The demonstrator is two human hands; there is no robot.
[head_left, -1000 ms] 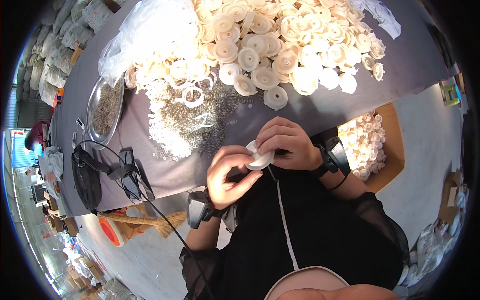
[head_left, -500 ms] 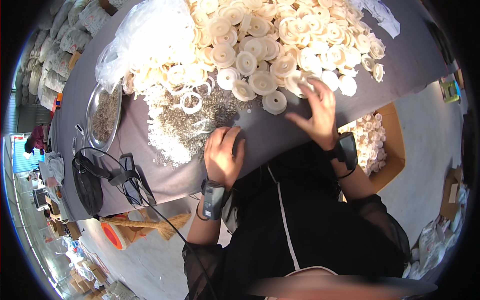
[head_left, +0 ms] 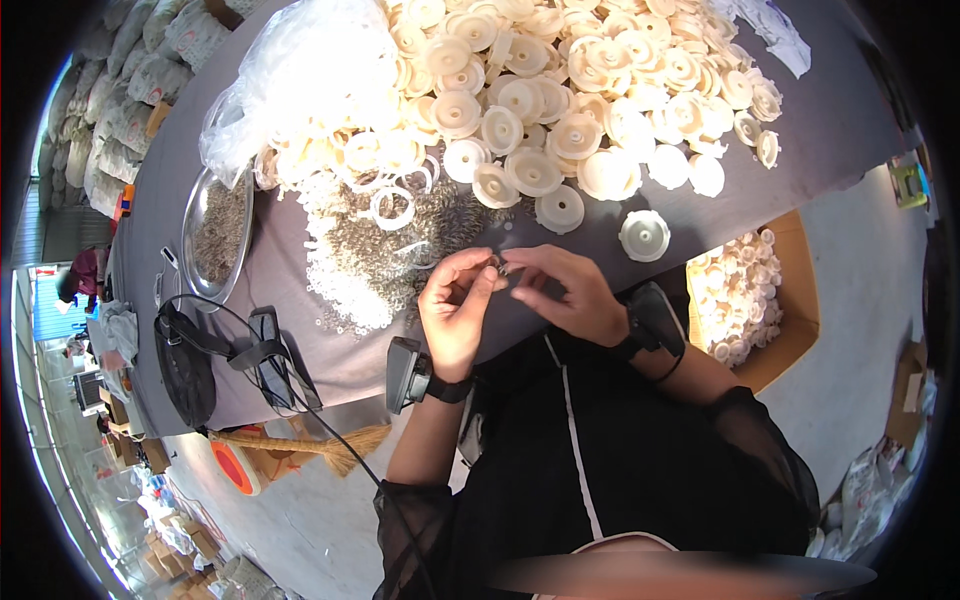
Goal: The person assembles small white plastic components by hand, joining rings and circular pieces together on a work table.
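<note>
My left hand (head_left: 458, 305) is closed in a pinch, with a small dark metal part (head_left: 498, 264) between thumb and forefinger; it looks like a coil spring, too small to be sure. My right hand (head_left: 572, 293) comes up to it from the right. Its forefinger meets the part, while the thumb stays apart below. Just beyond the hands lies a heap of small metal pieces (head_left: 440, 220) mixed with tiny white rings (head_left: 345, 285). A single cream plastic wheel (head_left: 645, 236) lies to the right of my right hand, apart from the large pile of such wheels (head_left: 575, 135).
A metal tray (head_left: 187, 235) of small metal pieces sits at left, near a black pouch (head_left: 183, 370) and cables. A clear plastic bag (head_left: 290, 60) covers part of the pile. Below the table's right edge stands a cardboard box (head_left: 795, 320) full of wheels.
My right hand has left the wheel pile and drawn in toward my left hand. One wheel now lies separately at the right. My left hand has lifted a small metal part from the heap's edge.
</note>
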